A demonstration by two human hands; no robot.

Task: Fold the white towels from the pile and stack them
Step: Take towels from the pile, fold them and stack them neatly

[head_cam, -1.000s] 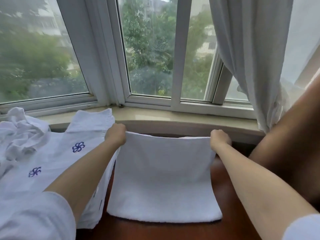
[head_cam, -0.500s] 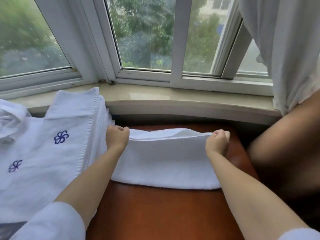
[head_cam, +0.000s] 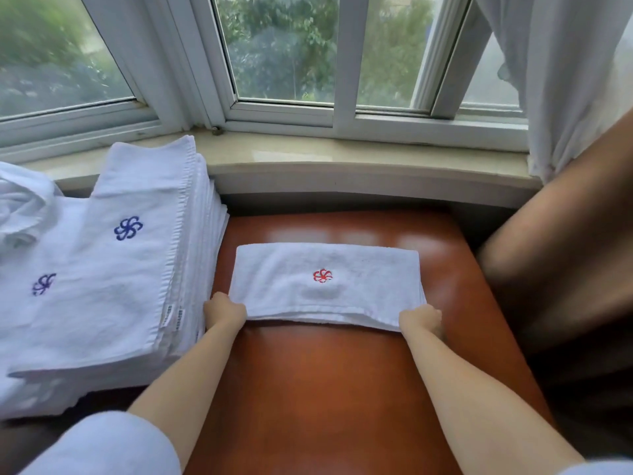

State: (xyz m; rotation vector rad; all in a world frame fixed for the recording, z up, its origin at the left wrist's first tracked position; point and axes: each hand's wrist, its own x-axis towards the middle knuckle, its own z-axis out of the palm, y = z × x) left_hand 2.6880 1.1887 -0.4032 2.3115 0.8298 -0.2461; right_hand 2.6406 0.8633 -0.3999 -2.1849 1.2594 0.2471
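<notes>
A white towel with a red flower emblem (head_cam: 329,282) lies folded into a long strip on the brown leather seat (head_cam: 325,389). My left hand (head_cam: 224,311) grips its near left corner and my right hand (head_cam: 421,318) grips its near right corner. To the left stands a stack of folded white towels with blue emblems (head_cam: 113,269). A crumpled pile of white towels (head_cam: 20,207) lies at the far left, partly cut off by the frame edge.
A stone window sill (head_cam: 342,159) runs behind the seat below white window frames. A white curtain (head_cam: 565,80) hangs at the right. A dark brown padded armrest or cushion (head_cam: 555,269) rises along the right side of the seat.
Both hands have pulled the towel's far edge toward me and down onto the near edge, folding it in half; the red emblem now faces up. The camera has tilted downward.
</notes>
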